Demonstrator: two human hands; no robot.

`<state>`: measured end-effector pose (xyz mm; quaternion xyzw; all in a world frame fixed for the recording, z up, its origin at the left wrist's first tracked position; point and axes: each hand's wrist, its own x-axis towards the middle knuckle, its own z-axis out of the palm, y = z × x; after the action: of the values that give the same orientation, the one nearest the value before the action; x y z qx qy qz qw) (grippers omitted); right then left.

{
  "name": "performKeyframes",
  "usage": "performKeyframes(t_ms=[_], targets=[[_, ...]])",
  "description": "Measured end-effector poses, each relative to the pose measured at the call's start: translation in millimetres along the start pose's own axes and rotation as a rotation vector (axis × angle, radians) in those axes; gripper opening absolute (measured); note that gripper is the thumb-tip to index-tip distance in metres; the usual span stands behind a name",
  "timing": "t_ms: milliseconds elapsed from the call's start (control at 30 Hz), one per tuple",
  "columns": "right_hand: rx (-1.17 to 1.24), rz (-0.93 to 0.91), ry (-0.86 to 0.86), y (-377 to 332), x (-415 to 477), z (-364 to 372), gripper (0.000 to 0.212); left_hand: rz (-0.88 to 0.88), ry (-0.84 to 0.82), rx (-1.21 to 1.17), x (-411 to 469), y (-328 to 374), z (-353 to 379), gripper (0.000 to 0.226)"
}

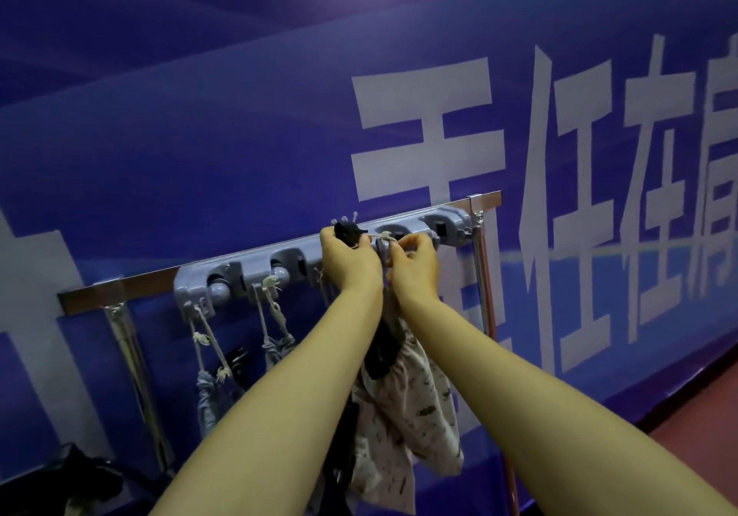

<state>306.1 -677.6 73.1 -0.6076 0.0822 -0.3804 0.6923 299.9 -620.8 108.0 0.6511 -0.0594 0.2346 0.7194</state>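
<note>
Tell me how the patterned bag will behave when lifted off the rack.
Likely floppy: the patterned bag hangs in soft folds below the rack, so it should sag and swing. Probably light, since one thin cord, pinched by the right hand, seems to carry it. The left hand grips a black part at the rack, so it may snag there.

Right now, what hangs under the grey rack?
On the left, two grey bags hang from the grey rack; a patterned bag hangs below the hands. The left hand, gripping a black item, and the right hand, pinching a cord, hide how it is attached.
</note>
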Motion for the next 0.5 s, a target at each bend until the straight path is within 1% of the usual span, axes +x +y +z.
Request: performKeyframes(t_ms=[133, 200, 333, 433, 500], targets=[[-0.091, 0.006, -0.028, 8.8, -1.3, 2.7, 0.006, 0.015, 0.014, 0.087, -0.2, -4.9, 2.9, 0.022], [-0.149, 0.017, -0.047, 12.9, -6.5, 2.4, 0.006, -0.019, 0.009, 0.134, -3.4, -7.1, 3.3, 0.022], [-0.210, 0.025, -0.103, 18.2, -24.5, -2.1, 0.007, -0.095, -0.008, 0.172, -10.0, -15.6, -4.0, 0.016], [-0.248, 0.010, -0.110, 22.9, -34.1, -7.7, 0.008, -0.103, -0.067, 0.190, -12.0, -22.3, -13.8, 0.023], [-0.300, -0.003, -0.087, 25.3, -40.6, -10.9, 0.007, -0.103, -0.134, 0.210, -14.0, -24.9, -21.9, 0.027]])
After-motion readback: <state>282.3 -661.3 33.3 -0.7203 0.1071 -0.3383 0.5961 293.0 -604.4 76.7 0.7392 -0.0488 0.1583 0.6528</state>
